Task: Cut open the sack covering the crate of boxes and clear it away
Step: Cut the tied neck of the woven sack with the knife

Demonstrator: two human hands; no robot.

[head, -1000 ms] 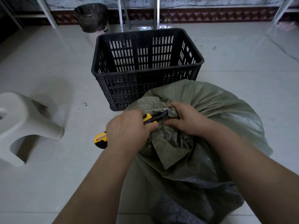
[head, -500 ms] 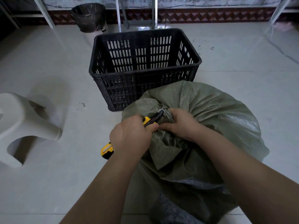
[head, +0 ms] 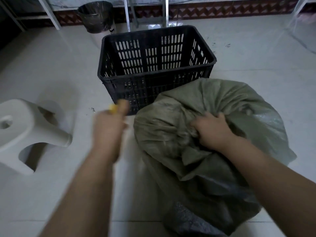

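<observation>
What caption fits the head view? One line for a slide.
Right hand grips the green sack while the blurred left hand holds a yellow knife.

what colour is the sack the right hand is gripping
Dull olive green, woven look; the sack shows clearly in the head view under the right hand.

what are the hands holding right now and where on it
The right hand grips the sack by its bunched top. The blurred left hand is closed on a yellow tool; only one end shows.
</observation>
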